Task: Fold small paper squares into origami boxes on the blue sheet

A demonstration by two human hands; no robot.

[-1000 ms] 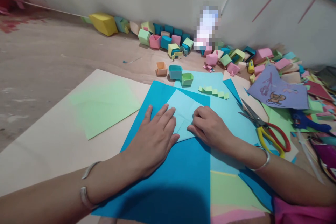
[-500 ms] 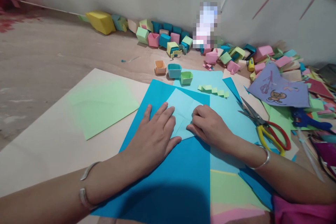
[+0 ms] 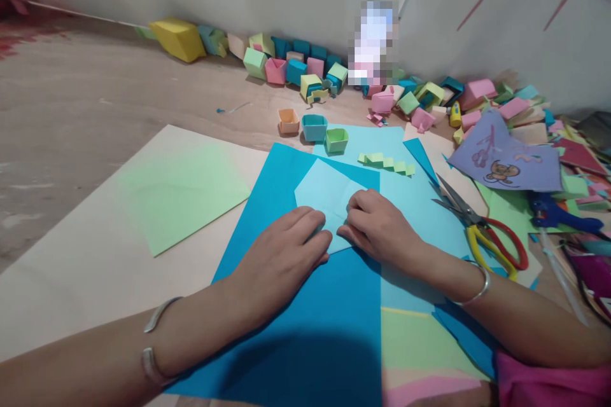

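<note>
A light blue paper, partly folded, lies on a large darker blue sheet. My left hand rests on its near left corner with the fingers curled down onto it. My right hand presses the near right part of the paper with bent fingers. Both wrists wear silver bangles.
A pale green sheet lies on cream card at left. Three small paper cups and a green zigzag strip sit beyond. Scissors lie right. Folded paper boxes line the wall; paper scraps pile up at right.
My left hand has slid back towards me and its fingers have curled in, uncovering more of the light blue paper. The right hand has barely moved.
</note>
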